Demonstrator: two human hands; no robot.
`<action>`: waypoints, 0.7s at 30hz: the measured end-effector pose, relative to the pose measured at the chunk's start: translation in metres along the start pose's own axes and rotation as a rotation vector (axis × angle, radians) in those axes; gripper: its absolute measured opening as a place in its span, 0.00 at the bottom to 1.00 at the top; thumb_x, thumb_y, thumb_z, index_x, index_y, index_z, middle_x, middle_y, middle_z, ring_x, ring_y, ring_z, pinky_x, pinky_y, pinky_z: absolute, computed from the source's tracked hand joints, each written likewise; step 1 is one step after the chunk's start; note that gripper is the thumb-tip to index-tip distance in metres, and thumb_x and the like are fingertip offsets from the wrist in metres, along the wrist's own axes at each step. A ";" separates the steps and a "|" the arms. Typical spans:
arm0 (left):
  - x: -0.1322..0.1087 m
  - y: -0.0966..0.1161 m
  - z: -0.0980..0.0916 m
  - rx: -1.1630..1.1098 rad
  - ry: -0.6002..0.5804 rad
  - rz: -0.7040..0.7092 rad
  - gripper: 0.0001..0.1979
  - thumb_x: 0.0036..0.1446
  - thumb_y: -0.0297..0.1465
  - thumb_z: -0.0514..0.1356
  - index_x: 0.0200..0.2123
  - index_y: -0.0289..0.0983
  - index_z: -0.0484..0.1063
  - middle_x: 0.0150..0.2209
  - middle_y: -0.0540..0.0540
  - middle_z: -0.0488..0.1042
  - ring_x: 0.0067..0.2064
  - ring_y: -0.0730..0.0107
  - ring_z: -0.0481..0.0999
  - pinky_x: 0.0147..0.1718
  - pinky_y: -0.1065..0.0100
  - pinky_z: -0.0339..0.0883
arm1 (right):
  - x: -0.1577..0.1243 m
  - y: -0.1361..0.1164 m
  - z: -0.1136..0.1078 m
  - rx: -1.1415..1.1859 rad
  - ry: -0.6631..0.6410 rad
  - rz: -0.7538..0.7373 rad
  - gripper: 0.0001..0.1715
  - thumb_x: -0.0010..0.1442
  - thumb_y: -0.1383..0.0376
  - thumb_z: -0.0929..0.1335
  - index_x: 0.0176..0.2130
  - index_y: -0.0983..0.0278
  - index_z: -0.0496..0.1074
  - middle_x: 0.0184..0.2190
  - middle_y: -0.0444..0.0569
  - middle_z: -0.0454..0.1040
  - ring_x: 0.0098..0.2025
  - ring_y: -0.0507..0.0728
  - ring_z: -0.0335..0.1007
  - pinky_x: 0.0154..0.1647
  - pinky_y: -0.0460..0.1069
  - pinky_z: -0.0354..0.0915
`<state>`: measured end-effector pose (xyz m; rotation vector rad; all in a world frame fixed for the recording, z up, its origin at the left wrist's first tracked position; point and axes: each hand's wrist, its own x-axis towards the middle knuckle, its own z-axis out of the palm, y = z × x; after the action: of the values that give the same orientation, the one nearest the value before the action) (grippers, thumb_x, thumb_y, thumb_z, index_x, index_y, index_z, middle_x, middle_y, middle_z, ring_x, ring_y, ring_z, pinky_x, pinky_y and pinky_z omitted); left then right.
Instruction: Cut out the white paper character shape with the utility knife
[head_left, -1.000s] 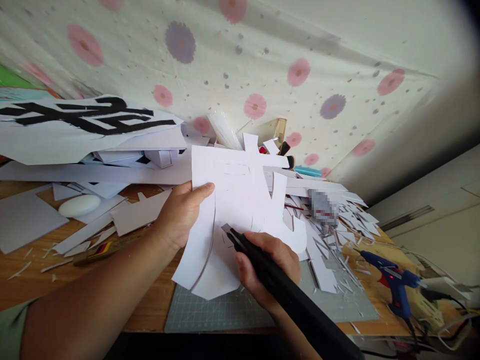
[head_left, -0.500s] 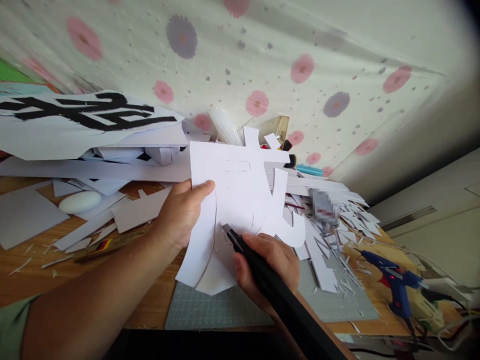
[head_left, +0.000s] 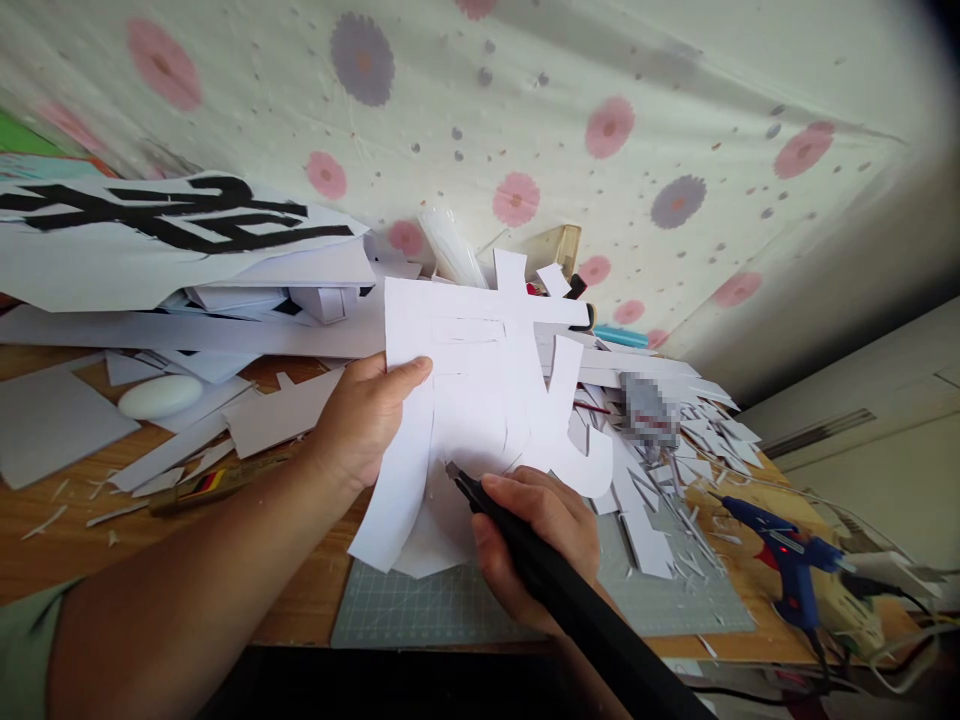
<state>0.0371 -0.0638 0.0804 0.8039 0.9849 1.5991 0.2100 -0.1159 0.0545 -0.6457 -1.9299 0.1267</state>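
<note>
My left hand (head_left: pixel 379 415) grips a white foam-board sheet (head_left: pixel 480 400) by its left edge, thumb on top. The sheet is tilted up, partly cut into a character shape, with thin slits and lines on its face. A curved cut runs down its lower left, beside a strip under my left hand. My right hand (head_left: pixel 536 530) is closed round a black utility knife (head_left: pixel 540 570), whose blade tip lies at the sheet's lower middle, near that cut. Whether the blade touches the board I cannot tell. Below the sheet is a grey-green cutting mat (head_left: pixel 412 610).
White offcuts (head_left: pixel 705 430) pile up at the right, near a blue hot glue gun (head_left: pixel 787 560) with cables. Behind on the left lies a sheet with black lettering (head_left: pixel 180 220). A white oval object (head_left: pixel 161 397) sits among scraps. A flower-patterned sheet (head_left: pixel 450 130) covers the back wall.
The curved cut at the sheet's lower left has spread, and the strip beside it stands further from the rest. The sheet has shifted slightly. Both hands keep their hold.
</note>
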 end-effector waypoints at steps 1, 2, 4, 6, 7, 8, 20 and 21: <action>0.000 0.000 0.000 0.001 -0.001 -0.001 0.15 0.47 0.38 0.69 0.37 0.36 0.80 0.34 0.43 0.82 0.40 0.50 0.80 0.40 0.58 0.75 | 0.000 0.000 -0.001 0.005 -0.005 0.003 0.19 0.53 0.72 0.66 0.45 0.59 0.68 0.24 0.43 0.70 0.21 0.52 0.64 0.19 0.46 0.62; 0.000 0.000 0.000 0.004 -0.001 0.000 0.15 0.47 0.38 0.69 0.38 0.36 0.80 0.35 0.43 0.82 0.40 0.50 0.80 0.40 0.57 0.75 | 0.000 0.000 -0.001 0.009 -0.010 0.004 0.20 0.53 0.73 0.66 0.46 0.59 0.68 0.25 0.43 0.71 0.21 0.52 0.65 0.20 0.46 0.63; 0.001 -0.001 -0.001 0.012 -0.002 0.001 0.16 0.47 0.38 0.69 0.38 0.35 0.80 0.35 0.43 0.82 0.39 0.50 0.80 0.41 0.57 0.75 | -0.001 0.000 -0.002 0.018 -0.025 0.005 0.20 0.53 0.73 0.66 0.45 0.59 0.68 0.25 0.44 0.72 0.22 0.53 0.66 0.21 0.47 0.64; 0.001 -0.001 -0.002 0.022 0.000 0.001 0.16 0.47 0.38 0.69 0.38 0.35 0.80 0.36 0.42 0.82 0.39 0.51 0.80 0.42 0.56 0.74 | -0.001 0.001 -0.003 0.033 -0.039 0.005 0.20 0.52 0.73 0.66 0.45 0.60 0.68 0.26 0.45 0.73 0.23 0.53 0.68 0.22 0.47 0.66; 0.002 -0.001 -0.002 0.026 0.002 0.000 0.16 0.47 0.38 0.70 0.38 0.35 0.80 0.35 0.42 0.82 0.38 0.52 0.80 0.42 0.56 0.74 | -0.002 0.001 -0.003 0.044 -0.044 0.006 0.20 0.52 0.73 0.66 0.45 0.60 0.68 0.27 0.45 0.73 0.23 0.54 0.69 0.22 0.48 0.66; 0.002 -0.002 -0.002 0.029 0.003 -0.002 0.16 0.47 0.39 0.70 0.38 0.35 0.80 0.35 0.42 0.82 0.37 0.52 0.80 0.42 0.56 0.74 | -0.002 0.002 -0.004 0.053 -0.049 0.010 0.20 0.52 0.73 0.66 0.45 0.60 0.68 0.27 0.46 0.74 0.24 0.54 0.70 0.22 0.48 0.67; 0.006 0.000 -0.004 0.025 -0.033 -0.034 0.17 0.45 0.39 0.70 0.38 0.35 0.80 0.35 0.42 0.82 0.40 0.52 0.81 0.42 0.57 0.75 | -0.013 0.006 -0.006 0.170 0.015 0.210 0.12 0.56 0.67 0.67 0.42 0.58 0.70 0.33 0.48 0.80 0.33 0.57 0.79 0.31 0.50 0.75; 0.007 0.000 -0.004 0.021 -0.030 -0.039 0.17 0.44 0.38 0.70 0.37 0.35 0.80 0.35 0.41 0.82 0.40 0.51 0.81 0.42 0.57 0.75 | -0.016 0.010 -0.005 0.190 0.043 0.266 0.10 0.59 0.64 0.67 0.43 0.58 0.69 0.33 0.48 0.79 0.33 0.57 0.79 0.31 0.50 0.75</action>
<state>0.0322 -0.0576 0.0789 0.8160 0.9916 1.5412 0.2226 -0.1167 0.0396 -0.7672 -1.7579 0.4535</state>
